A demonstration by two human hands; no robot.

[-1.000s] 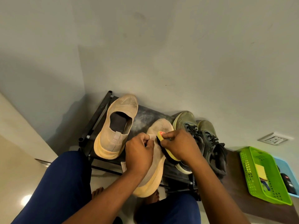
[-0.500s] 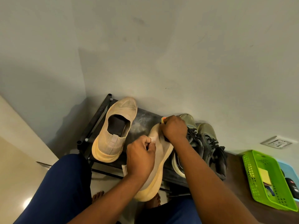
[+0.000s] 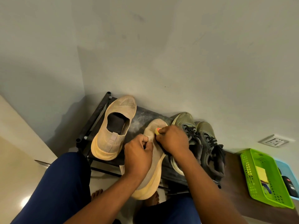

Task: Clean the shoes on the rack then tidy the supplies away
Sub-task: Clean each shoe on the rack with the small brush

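Observation:
A beige slip-on shoe [image 3: 155, 168] with a yellow sole lies toe-away across the front of the black shoe rack [image 3: 95, 117]. My left hand [image 3: 137, 157] grips its collar. My right hand [image 3: 174, 139] grips a yellow brush [image 3: 157, 130] with a red spot, pressed on the shoe's upper near the toe; most of the brush is hidden under my fingers. The matching beige shoe [image 3: 113, 128] sits on the rack at the left. A pair of olive-green lace-up sneakers [image 3: 202, 139] stands on the rack to the right.
A green perforated basket [image 3: 252, 168] with a yellow item inside sits on a brown surface at the right, with a light blue tray [image 3: 283, 167] behind it. A wall socket [image 3: 273, 141] is above them. My knees in blue trousers and bare feet are below the rack.
My right hand with the brush moved forward toward the shoe's toe, then drew back slightly. My left hand kept its hold on the shoe.

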